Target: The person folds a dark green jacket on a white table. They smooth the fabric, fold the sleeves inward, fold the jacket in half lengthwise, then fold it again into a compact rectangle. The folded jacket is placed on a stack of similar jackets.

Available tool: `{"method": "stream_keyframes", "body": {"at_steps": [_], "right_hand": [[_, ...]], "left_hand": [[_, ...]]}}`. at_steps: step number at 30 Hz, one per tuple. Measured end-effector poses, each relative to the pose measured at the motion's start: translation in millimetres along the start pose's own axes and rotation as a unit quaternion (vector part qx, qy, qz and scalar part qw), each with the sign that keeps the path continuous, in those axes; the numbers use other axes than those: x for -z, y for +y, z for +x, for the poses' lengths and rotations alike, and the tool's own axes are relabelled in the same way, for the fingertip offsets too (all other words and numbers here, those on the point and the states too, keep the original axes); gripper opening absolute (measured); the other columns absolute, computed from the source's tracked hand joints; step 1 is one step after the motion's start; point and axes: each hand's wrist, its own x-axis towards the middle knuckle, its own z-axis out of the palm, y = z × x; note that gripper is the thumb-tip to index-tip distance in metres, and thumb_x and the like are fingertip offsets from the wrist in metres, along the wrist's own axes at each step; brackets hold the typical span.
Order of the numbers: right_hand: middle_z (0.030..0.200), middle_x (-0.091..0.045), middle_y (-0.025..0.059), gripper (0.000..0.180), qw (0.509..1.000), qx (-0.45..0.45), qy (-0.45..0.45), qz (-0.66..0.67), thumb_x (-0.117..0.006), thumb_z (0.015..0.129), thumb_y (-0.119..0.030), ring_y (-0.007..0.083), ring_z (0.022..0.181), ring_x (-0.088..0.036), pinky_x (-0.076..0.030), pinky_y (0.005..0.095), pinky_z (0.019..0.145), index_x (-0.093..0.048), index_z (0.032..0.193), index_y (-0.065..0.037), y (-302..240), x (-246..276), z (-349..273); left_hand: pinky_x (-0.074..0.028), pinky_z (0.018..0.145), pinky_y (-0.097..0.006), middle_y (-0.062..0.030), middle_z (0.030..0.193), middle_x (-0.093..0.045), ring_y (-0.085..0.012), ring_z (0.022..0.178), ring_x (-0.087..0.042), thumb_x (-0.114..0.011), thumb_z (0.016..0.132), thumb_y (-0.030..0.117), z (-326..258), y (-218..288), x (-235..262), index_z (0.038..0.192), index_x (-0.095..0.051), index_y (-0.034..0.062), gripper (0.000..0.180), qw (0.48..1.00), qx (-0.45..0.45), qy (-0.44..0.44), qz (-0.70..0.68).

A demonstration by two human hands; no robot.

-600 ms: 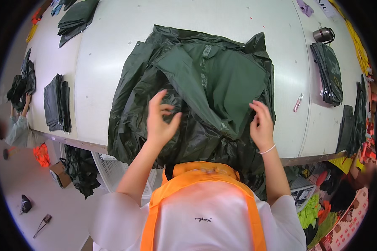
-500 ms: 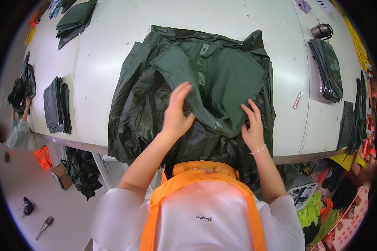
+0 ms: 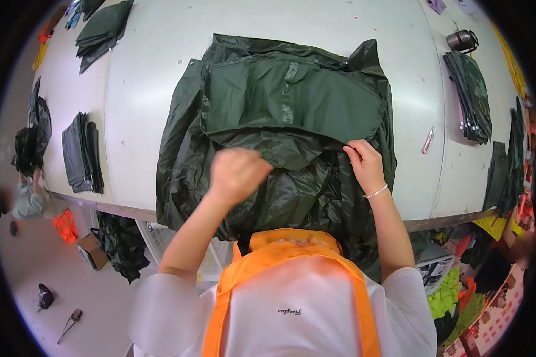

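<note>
In the head view, a dark green, glossy-coated garment (image 3: 280, 187) lies crumpled on the white worktable (image 3: 140, 119), right in front of the person, its near side hanging over the table edge. On top of it a smoother, matte green flap (image 3: 244, 98) is spread out, with a shiny taped seam (image 3: 289, 95) running down its middle.

The right hand (image 3: 363, 163), a beaded bracelet at its wrist, has thumb and fingers nearly closed on the flap's lower right edge, pinching it. The left hand (image 3: 238, 172) is blurred and half curled over the garment, below the flap's lower left edge; whether it has hold of any cloth, I cannot tell.

Below the table edge, to the left, is a white plastic basket (image 3: 153, 238), partly hidden by the person's arm; its contents cannot be made out. Further left, a cardboard box (image 3: 93, 252) sits on the floor beside hanging dark green cloth (image 3: 122, 247); its inside is hidden. Under the right side, a pale crate (image 3: 436, 271) stands near yellow-green cloth (image 3: 445, 293), too small to read inside. A metal flask (image 3: 462, 40) is on the table's far right, near a folded dark green stack (image 3: 467, 98).
</note>
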Motion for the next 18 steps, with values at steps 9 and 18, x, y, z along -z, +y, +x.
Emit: {"method": "stream_keyframes", "body": {"at_steps": [9, 18], "right_hand": [[0.060, -0.057, 0.0146, 0.024, 0.992, -0.072, -0.010, -0.108, -0.065, 0.086, -0.024, 0.0328, 0.054, -0.055, -0.043, 0.0364, 0.052, -0.060, 0.076, -0.002, 6, 33, 58], [0.060, -0.057, 0.0157, 0.024, 0.987, -0.090, -0.048, -0.128, -0.063, 0.087, -0.026, 0.0326, 0.053, -0.054, -0.041, 0.0376, 0.051, -0.060, 0.077, -0.003, 12, 26, 66]], "left_hand": [[-0.040, 0.091, -0.039, -0.0076, 0.111, -0.052, -0.0288, 0.105, -0.051, -0.070, 0.072, 0.010, -25, 8, -77, 0.114, -0.055, 0.0099, 0.045, 0.975, 0.149, -0.163, -0.038], [-0.043, 0.084, -0.039, -0.0081, 0.110, -0.054, -0.0270, 0.101, -0.053, -0.068, 0.077, 0.011, -42, 9, -84, 0.100, -0.060, 0.0088, 0.025, 0.988, 0.124, -0.087, -0.042]]}}
